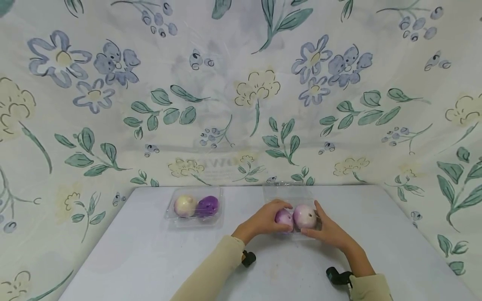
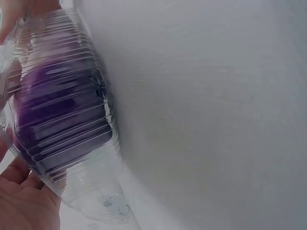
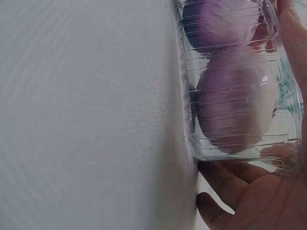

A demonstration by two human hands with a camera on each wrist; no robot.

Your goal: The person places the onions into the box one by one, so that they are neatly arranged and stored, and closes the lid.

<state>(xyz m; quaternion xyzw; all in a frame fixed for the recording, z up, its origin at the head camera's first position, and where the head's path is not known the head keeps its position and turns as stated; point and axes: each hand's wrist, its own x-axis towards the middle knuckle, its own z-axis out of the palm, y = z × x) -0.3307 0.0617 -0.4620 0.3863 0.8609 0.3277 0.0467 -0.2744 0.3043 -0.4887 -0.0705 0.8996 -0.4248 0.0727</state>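
A clear plastic clamshell box (image 1: 289,236) stands on the table right of the middle, its lid (image 1: 286,192) opened out behind it. Inside sit two round bulb-like items side by side: a smaller purple one (image 1: 284,218) and a larger white-and-purple one (image 1: 304,216). My left hand (image 1: 269,217) grips the box's left end, thumb and fingers curved around beside the purple bulb. On the right end, my right hand (image 1: 329,230) curves its thumb and fingers around the box by the paler bulb. Through the ribbed wall, the purple bulb (image 2: 62,105) and the paler bulb (image 3: 235,105) show close up.
A second clear clamshell box (image 1: 193,223) stands on the left of the white table (image 1: 150,259), holding a cream bulb (image 1: 185,205) and a deep purple one (image 1: 207,206). A flower-printed sheet (image 1: 226,104) hangs behind the table's back edge. A black camera sits at each wrist.
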